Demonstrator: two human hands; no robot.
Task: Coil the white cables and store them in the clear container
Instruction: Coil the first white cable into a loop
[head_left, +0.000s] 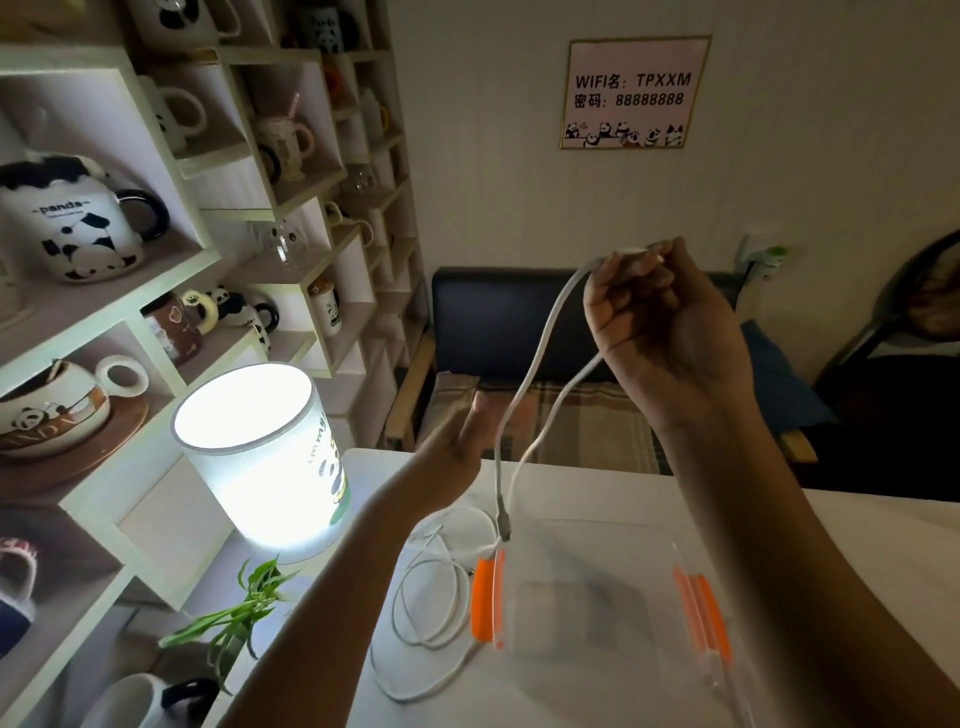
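Note:
My right hand (660, 332) is raised above the table and pinches a flat white cable (540, 358) near its top. The cable hangs down in a long loop, and its plug end (503, 522) dangles just above the left edge of the clear container (597, 540). The container has orange clips (487, 600) on both sides and lies on the white table. My left hand (457, 452) is open, fingers extended, just left of the hanging cable and not touching it. Thinner white cables (431, 597) lie loosely looped on the table left of the container.
A lit cylindrical lamp (260, 457) stands at the table's left, with a small green plant (239, 613) in front of it. Shelves of panda mugs (72, 223) fill the left wall. A dark bench (498, 322) stands behind the table.

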